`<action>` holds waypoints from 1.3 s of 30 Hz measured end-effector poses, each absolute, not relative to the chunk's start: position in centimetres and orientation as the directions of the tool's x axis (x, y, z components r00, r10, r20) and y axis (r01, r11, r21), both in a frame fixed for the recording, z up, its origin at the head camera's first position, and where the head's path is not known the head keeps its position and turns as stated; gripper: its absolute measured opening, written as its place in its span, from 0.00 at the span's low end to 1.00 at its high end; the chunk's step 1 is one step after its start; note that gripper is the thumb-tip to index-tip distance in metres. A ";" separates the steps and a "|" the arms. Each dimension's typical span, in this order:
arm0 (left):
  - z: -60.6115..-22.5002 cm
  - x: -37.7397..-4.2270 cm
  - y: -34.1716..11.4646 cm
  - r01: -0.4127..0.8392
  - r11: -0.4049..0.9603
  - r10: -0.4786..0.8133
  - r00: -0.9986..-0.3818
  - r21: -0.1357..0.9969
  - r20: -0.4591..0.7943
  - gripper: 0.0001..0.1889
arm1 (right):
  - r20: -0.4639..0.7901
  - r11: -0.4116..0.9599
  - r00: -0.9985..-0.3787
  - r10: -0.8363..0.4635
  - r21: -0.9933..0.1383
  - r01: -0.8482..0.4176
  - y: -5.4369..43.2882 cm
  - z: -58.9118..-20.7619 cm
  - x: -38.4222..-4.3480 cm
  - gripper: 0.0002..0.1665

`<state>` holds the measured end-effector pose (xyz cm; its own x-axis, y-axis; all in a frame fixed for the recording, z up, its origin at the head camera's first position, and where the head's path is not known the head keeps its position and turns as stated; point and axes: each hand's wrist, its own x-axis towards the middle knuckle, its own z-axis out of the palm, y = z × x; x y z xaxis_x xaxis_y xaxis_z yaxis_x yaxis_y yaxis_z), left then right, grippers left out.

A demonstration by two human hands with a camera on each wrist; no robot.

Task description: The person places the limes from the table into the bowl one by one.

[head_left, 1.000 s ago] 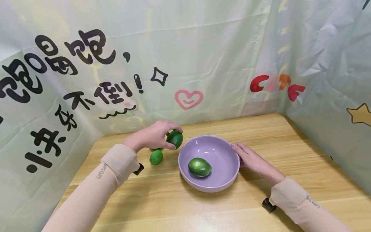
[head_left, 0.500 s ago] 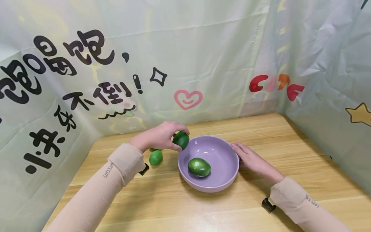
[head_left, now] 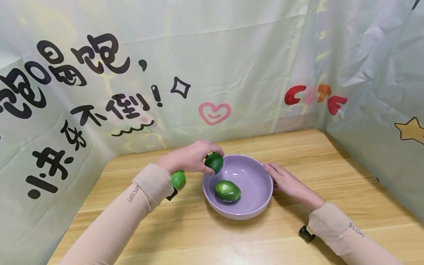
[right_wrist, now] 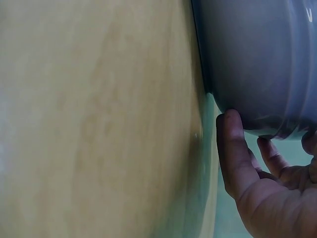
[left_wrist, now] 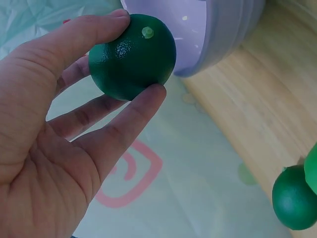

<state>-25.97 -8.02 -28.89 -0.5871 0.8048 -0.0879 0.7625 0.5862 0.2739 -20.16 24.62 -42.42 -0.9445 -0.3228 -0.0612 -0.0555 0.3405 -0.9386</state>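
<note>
My left hand [head_left: 190, 156] holds a round dark green lime [head_left: 214, 162] with thumb and fingers, over the left rim of a light purple bowl [head_left: 255, 187]. In the left wrist view the lime [left_wrist: 133, 59] shows a pale stem nub. Inside the bowl lies an oval, glossy green fruit [head_left: 227, 191]. My right hand [head_left: 286, 180] rests against the bowl's right side. In the right wrist view its fingers [right_wrist: 235, 153] touch the bowl's outer wall [right_wrist: 252, 59], with the thumb partly cut off.
A lighter green lime [head_left: 179, 179] lies on the wooden table [head_left: 205, 243] left of the bowl, partly behind the left wrist. A darker lime [left_wrist: 294, 198] beside it shows in the left wrist view. Printed cloth [head_left: 251, 73] stands around the table's back and sides.
My left hand has carried the lime rightward, from beside the bowl to over its left rim. The right hand, the bowl and the fruit in it stay in place.
</note>
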 end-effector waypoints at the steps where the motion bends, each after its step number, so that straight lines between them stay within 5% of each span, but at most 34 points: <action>1: -29.0 -26.0 -7.9 0.765 0.584 0.807 -0.584 0.272 -0.089 0.28 | -0.060 0.339 -0.944 -0.323 -0.939 -0.057 24.6 -42.4 -20.1 0.32; 39: -32.6 -25.8 -4.6 0.763 0.601 0.797 -0.549 0.239 -0.251 0.28 | -0.050 0.323 -0.946 -0.322 -0.945 -0.060 24.5 -42.4 -20.1 0.32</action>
